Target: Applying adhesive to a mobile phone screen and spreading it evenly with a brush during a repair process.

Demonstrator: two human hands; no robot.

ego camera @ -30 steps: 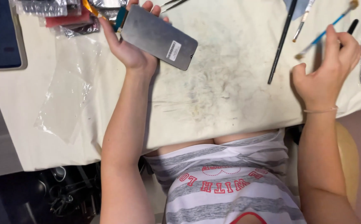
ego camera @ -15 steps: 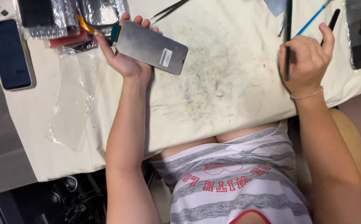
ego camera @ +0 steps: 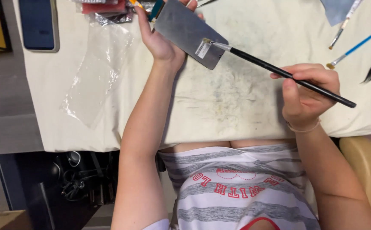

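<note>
Single head view looks steeply down, close, over the table (ego camera: 236, 106).

Bare stained cloth (ego camera: 236, 98) between hands; plastic bag (ego camera: 94, 81) leftward.

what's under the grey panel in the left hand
Beneath the grey panel show the left hand and the stained cream cloth. Whatever lies directly below the panel is covered.

Grey phone panel (ego camera: 185, 32) and black-handled brush (ego camera: 279, 71), both held above the cloth.
Panel: flat grey rectangle, tilted diagonally, small white sticker near its lower right end, coloured flex strip at its upper left corner. Brush: long thin black handle, metal ferrule, tip touching panel beside the sticker.
</note>
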